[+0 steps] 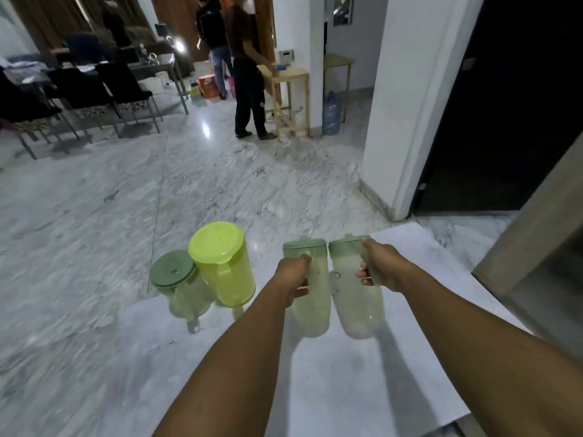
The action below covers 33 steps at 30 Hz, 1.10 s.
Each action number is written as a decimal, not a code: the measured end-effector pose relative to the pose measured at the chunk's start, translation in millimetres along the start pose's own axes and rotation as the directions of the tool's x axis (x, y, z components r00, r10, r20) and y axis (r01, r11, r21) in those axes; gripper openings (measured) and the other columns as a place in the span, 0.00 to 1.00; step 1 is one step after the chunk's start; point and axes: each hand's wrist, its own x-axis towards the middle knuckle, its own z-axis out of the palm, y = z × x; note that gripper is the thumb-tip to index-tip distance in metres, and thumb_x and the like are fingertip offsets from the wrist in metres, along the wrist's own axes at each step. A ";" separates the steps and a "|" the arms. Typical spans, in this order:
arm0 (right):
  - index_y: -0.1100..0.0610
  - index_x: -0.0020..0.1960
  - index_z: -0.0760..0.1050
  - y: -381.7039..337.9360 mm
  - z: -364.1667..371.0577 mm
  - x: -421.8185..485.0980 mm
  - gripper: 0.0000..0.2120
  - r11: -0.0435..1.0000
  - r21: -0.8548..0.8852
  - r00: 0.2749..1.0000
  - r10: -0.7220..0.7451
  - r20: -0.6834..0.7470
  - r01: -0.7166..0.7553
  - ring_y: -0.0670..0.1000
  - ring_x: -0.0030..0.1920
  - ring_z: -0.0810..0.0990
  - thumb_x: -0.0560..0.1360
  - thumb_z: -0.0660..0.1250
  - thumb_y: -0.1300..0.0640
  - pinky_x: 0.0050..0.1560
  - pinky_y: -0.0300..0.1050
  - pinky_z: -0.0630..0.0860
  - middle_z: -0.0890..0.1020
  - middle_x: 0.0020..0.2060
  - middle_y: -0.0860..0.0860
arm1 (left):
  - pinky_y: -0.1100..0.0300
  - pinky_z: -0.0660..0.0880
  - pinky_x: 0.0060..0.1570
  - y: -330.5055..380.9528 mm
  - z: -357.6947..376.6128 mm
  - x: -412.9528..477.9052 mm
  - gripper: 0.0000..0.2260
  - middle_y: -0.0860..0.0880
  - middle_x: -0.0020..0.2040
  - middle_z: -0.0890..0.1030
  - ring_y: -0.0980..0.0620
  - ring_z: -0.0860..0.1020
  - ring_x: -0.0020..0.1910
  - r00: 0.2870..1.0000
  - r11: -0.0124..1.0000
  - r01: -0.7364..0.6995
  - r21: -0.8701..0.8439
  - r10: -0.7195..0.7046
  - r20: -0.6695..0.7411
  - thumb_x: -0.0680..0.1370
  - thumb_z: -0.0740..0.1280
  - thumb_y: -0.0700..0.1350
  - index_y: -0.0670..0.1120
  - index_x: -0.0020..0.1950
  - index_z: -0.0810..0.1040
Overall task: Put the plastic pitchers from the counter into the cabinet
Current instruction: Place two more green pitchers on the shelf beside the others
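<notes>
Several plastic pitchers stand on the white counter [340,389]. My left hand [291,275] grips the handle of a pale pitcher with a dull green lid [310,298]. My right hand [380,266] grips the handle of a matching pale pitcher [356,298] right beside it; the two pitchers touch. Further left, near the counter's far edge, stand a bright yellow-green pitcher [225,266] and a shorter clear pitcher with a dark green lid [178,285], both untouched. No cabinet interior is visible.
Beyond the counter lies a marble floor [126,200]. A white pillar [407,105] and a dark doorway [504,105] are at right, a grey panel edge [536,241] at far right. Two people [246,74] stand by a wooden stand [290,99]; chairs [94,89] at left.
</notes>
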 end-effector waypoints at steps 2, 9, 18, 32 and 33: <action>0.57 0.43 0.68 2.2 -16.6 -35.3 0.14 0.999 0.029 0.999 -0.017 -0.046 0.018 0.54 0.27 0.71 0.80 0.55 0.48 0.33 0.45 0.72 0.71 0.29 0.54 | 0.51 0.81 0.51 5.6 0.9 -32.0 0.16 0.44 0.50 0.87 0.43 0.84 0.48 0.997 0.998 -0.053 0.029 0.052 0.054 0.82 0.61 0.50 0.40 0.61 0.79; 0.54 0.41 0.69 33.6 -90.2 -204.9 0.14 0.988 0.042 0.952 -0.131 -0.278 0.148 0.52 0.28 0.71 0.81 0.54 0.48 0.37 0.45 0.73 0.72 0.30 0.52 | 0.52 0.80 0.48 0.9 31.4 -167.8 0.13 0.43 0.53 0.87 0.43 0.84 0.48 0.931 0.949 -0.293 0.117 0.255 0.260 0.80 0.63 0.46 0.40 0.58 0.81; 0.57 0.42 0.71 73.5 -246.3 -443.7 0.17 0.974 0.067 0.854 -0.155 -0.497 0.216 0.52 0.28 0.72 0.80 0.55 0.46 0.31 0.43 0.68 0.73 0.31 0.54 | 0.51 0.79 0.52 6.7 154.4 -364.3 0.15 0.46 0.50 0.88 0.44 0.85 0.51 0.687 0.832 -0.534 0.151 0.322 0.652 0.81 0.62 0.49 0.41 0.58 0.81; 0.57 0.42 0.71 211.9 -498.9 -769.1 0.16 0.873 0.192 0.525 -0.084 -0.847 0.449 0.55 0.34 0.74 0.82 0.56 0.47 0.40 0.50 0.74 0.74 0.32 0.54 | 0.48 0.80 0.48 -66.0 478.5 -622.2 0.17 0.43 0.52 0.87 0.42 0.85 0.52 0.224 0.765 -0.643 -0.044 0.242 0.944 0.82 0.61 0.50 0.41 0.64 0.74; 0.57 0.42 0.72 222.2 -517.8 -782.3 0.16 0.867 0.188 0.488 -0.071 -0.870 0.462 0.55 0.34 0.75 0.82 0.56 0.47 0.40 0.50 0.75 0.75 0.32 0.54 | 0.48 0.80 0.48 -75.6 501.5 -636.5 0.16 0.42 0.53 0.86 0.42 0.85 0.53 0.205 0.773 -0.632 -0.056 0.237 0.950 0.82 0.61 0.50 0.40 0.64 0.74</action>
